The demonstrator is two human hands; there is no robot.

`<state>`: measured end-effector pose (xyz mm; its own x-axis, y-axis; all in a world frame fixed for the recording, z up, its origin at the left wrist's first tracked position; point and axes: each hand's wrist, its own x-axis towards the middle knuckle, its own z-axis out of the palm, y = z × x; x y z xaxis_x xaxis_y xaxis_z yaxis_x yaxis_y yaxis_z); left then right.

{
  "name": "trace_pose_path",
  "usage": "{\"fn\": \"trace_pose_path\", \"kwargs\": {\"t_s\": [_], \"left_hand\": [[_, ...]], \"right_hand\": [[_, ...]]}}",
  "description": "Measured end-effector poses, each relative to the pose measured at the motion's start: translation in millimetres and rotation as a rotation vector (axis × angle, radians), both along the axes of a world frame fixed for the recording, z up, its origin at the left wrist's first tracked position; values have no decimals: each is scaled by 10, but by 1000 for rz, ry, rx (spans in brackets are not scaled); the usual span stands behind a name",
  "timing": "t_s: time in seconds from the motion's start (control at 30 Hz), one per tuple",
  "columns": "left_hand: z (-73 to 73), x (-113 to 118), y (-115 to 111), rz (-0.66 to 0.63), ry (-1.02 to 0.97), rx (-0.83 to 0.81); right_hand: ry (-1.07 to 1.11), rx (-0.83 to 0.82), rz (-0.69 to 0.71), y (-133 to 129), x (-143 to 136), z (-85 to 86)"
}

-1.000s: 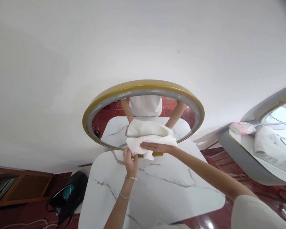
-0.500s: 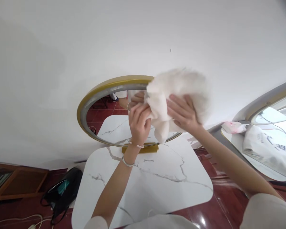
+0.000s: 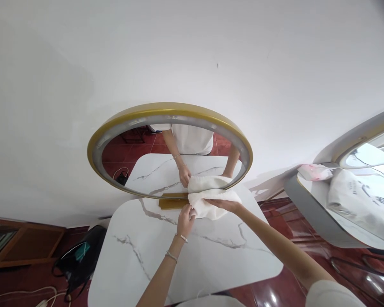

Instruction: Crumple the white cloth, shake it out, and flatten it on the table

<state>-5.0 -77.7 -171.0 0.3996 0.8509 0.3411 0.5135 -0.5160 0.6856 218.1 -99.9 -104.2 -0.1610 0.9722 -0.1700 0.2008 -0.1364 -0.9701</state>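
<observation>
A white towel point(image 3: 216, 210) lies on the marble-patterned tabletop point(image 3: 211, 260), against the lower right of the gold-rimmed round mirror point(image 3: 141, 110). My left hand point(image 3: 185, 218) pinches the towel's left end, just in front of the mirror's gold base point(image 3: 171, 202). Flat across the top of the towel rests my right hand point(image 3: 225, 204), its fingers stretched out to the left and partly sunk into the folds. Both arms and the towel show again in the mirror glass.
To the right, a second table holds a pink-and-white packet point(image 3: 315, 172) and a white printed bag point(image 3: 358, 200) before another mirror point(image 3: 371, 153). A black bag point(image 3: 80, 256) is at lower left, near a wooden cabinet point(image 3: 28, 245) and a white cable point(image 3: 25, 292).
Both hands have come down with the towel from in front of the mirror's upper right to the tabletop by its base. The right hand now lies flat on the towel.
</observation>
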Motion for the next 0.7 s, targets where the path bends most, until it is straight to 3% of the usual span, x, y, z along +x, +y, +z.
{"fn": "trace_pose_path", "kwargs": {"t_s": [0.1,0.23,0.33,0.43,0.5,0.57,0.7], "left_hand": [[287,129,46,22,-49,56],[976,372,155,-13,-272,354],[1528,567,211,-43,-387,557],[1836,745,244,-55,-418,669],[1824,834,247,-59,-395,676],[1642,885,223,-64,-330,625],[969,876,73,-124,-95,332]], "right_hand": [[-51,18,-75,-12,183,226],[-243,244,-5,-54,575,668],[-587,721,-65,-64,810,1056],[-996,1242,-308,-49,889,1300],[-1126,1347,-450,-54,872,1260],[-1143,1331,-546,-97,828,1014],[-943,1048,-659,-323,650,59]]}}
